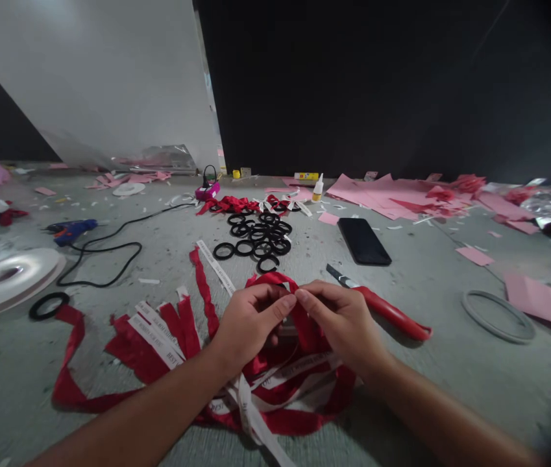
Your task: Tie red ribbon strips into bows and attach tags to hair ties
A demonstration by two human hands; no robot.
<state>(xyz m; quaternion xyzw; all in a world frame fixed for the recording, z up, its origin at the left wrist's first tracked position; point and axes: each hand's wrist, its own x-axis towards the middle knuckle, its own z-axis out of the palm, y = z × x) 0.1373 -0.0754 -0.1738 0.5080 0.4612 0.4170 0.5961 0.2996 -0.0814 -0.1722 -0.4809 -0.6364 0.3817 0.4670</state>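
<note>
My left hand and my right hand meet near the centre, both pinching a red ribbon between thumbs and fingers. The ribbon loops over between them and hangs below. Beneath my hands lies a tangle of red ribbon and printed white ribbon, with cut strips fanned out to the left. Just past my right hand rests a red-handled cutter, its blade pointing away. Several black rings are piled beyond my hands.
On the left are a white ribbon spool, a black ring and a blue glue gun with its cord. A phone, glue bottle, pink paper and grey ring lie ahead and right. Dark and pale panels stand behind.
</note>
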